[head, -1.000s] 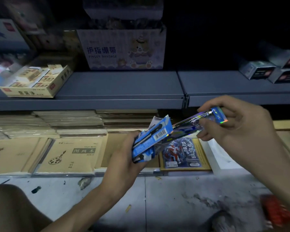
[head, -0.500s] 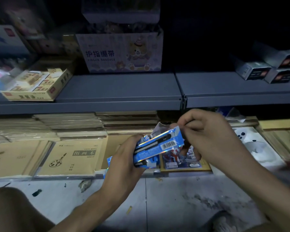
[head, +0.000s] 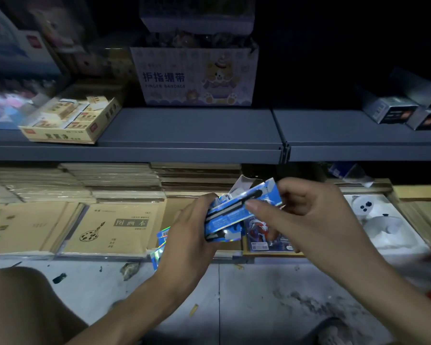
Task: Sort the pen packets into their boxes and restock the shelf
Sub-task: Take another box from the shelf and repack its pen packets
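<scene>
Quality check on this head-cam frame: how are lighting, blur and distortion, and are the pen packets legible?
Head view: dim overall, upper right nearly black; shelf edge slightly bowed by the wide lens; far-left boxes smeared; pen packets between left hand and right hand fairly sharp, rainbow glare on their foil, small print unreadable.

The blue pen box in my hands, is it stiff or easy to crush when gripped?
Probably light: the left hand grips the blue pen box by one end. Likely crushable thin card, since its top flap stands bent open. The glossy packets poking out below may slip.
</scene>
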The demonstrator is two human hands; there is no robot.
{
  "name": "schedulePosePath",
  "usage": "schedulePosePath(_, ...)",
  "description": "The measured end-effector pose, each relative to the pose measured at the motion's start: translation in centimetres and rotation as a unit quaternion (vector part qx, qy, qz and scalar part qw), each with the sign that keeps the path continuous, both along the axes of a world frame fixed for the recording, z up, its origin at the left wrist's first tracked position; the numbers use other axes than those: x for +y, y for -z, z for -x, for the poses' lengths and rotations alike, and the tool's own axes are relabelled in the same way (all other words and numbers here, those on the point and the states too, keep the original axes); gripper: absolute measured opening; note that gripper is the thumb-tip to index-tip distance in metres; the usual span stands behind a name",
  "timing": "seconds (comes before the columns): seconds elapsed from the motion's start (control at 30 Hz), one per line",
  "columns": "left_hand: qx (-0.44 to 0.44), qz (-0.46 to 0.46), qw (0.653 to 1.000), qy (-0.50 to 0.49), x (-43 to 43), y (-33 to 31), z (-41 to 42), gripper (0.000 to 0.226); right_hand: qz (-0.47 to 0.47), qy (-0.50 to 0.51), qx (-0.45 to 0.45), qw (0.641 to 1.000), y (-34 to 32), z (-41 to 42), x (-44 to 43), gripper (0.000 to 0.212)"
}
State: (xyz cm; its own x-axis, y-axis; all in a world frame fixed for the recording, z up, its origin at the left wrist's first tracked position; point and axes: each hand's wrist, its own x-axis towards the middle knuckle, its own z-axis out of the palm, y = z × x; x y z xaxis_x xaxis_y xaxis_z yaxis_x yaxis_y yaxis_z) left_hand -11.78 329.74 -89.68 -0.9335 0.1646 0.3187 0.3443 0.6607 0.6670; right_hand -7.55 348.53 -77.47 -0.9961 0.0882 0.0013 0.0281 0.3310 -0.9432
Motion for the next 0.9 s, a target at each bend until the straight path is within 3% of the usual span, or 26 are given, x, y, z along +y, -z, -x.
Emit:
schedulePosePath(0.07, 0.008, 0.008, 1.0, 0.005, 0.1, -0.2, -0.1, 0.072, 0.013, -0.008, 0.024, 1.0, 0.4, -0.1, 0.1, 0.011)
schedulePosePath(0.2, -0.013, -0.019, 1.0, -0.005, -0.1, -0.6, -0.1, 0.066, 0.064, 0.05, 0.099, 0.992, -1.3, -0.2, 1.6, 0.005)
schedulePosePath(0.3, -0.045, -0.09, 0.995, -0.013, -0.3, -0.9, 0.0, 0.06, 0.11, 0.101, 0.131, 0.98, -2.8, 0.7, 4.5, 0.008)
schedulePosePath(0.43, -0.079, -0.175, 0.981, -0.007, -0.1, -1.4, -0.1, 0.056, 0.098, 0.161, 0.111, 0.976, -2.7, 1.8, 6.9, 0.022)
schedulePosePath(0.5, -0.075, -0.182, 0.981, -0.004, 0.1, -1.4, -0.2, 0.056, 0.077, 0.157, 0.134, 0.975, -2.1, 1.7, 6.7, 0.01)
schedulePosePath(0.9, -0.063, -0.181, 0.981, 0.033, 1.0, -1.7, -0.3, 0.057, 0.056, 0.097, 0.133, 0.985, -1.0, 1.4, 5.6, 0.01)
